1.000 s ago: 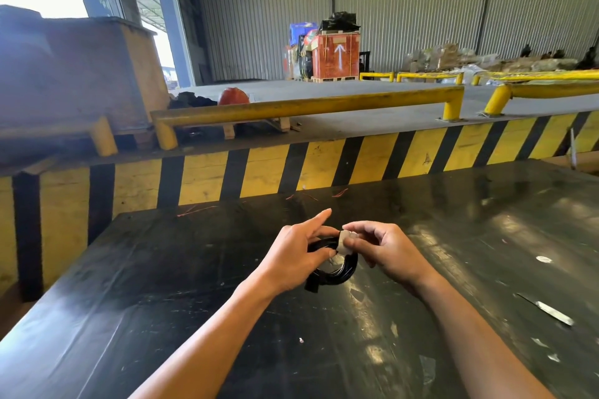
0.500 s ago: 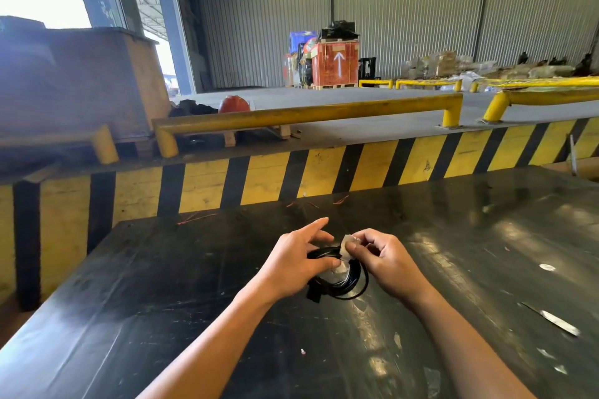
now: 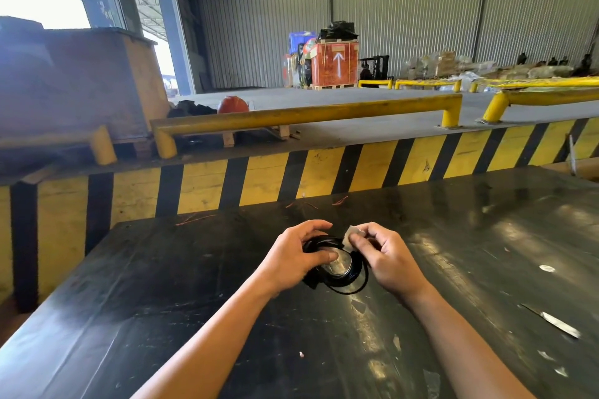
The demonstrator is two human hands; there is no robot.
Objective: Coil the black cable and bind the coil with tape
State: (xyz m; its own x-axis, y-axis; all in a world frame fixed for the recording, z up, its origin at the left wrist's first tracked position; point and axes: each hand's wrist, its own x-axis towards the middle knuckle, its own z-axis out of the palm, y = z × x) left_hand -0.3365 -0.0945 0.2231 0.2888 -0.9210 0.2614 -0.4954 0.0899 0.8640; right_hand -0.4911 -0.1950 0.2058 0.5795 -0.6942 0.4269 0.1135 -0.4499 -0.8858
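Both hands closed: left hand [image 3: 296, 257] clamps cable coil [image 3: 337, 272], tape [image 3: 351, 234] pinched by right hand [image 3: 385, 256] at coil's 1 o'clock, touching.

**Count of what shows**

Two hands work at the middle of the frame: the left hand [image 3: 293, 257] and the right hand [image 3: 387, 256]. Between them is one coil of black cable [image 3: 340, 272] and one pale piece of tape [image 3: 351, 234]. One dark surface [image 3: 162, 285] fills the lower frame. On it, at the right, lie several pale scraps; their exact number is hard to tell. One long yellow rail [image 3: 304, 113] crosses the middle, with more yellow rails at the upper right. One orange crate [image 3: 335, 63] with one white arrow stands far back.
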